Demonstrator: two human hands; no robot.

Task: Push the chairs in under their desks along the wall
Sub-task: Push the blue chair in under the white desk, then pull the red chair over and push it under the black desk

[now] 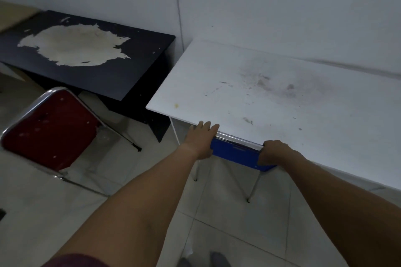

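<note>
A blue chair [235, 154] with a chrome frame is tucked under the white desk [271, 97]; only its backrest and thin metal legs show. My left hand [200, 138] grips the backrest's left end, its fingers resting at the desk's front edge. My right hand [275, 150] is closed over the backrest's right end. At lower left a red chair [50, 130] with a chrome frame stands out on the floor in front of the black desk [91, 65], its back turned toward me.
Both desks stand against a white wall, the black one with a large worn pale patch on top. The floor is pale tile. My feet [201, 261] show at the bottom edge. A beige surface [15, 15] lies at far left.
</note>
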